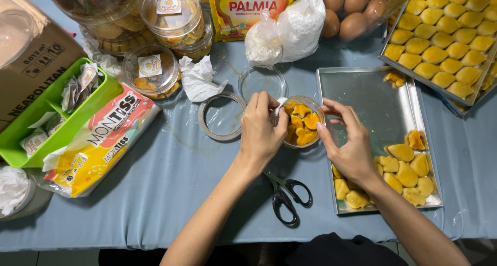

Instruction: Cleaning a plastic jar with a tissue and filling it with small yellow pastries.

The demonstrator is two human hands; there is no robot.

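Half-full clear jar (303, 122) of golden cookies (301, 125)

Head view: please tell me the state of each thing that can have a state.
Small clear jar: open, partly filled with yellow cookies.
Loose lid: off, lying on the cloth.
Metal tray: mostly bare, cookies at near end.
Scissors: closed, lying flat.
Left hand: pinching a small white packet.
Right hand: touching the jar.

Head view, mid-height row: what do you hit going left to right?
green tray → tissue pack → tape roll → left hand → clear tub of cookies → right hand → metal baking tray
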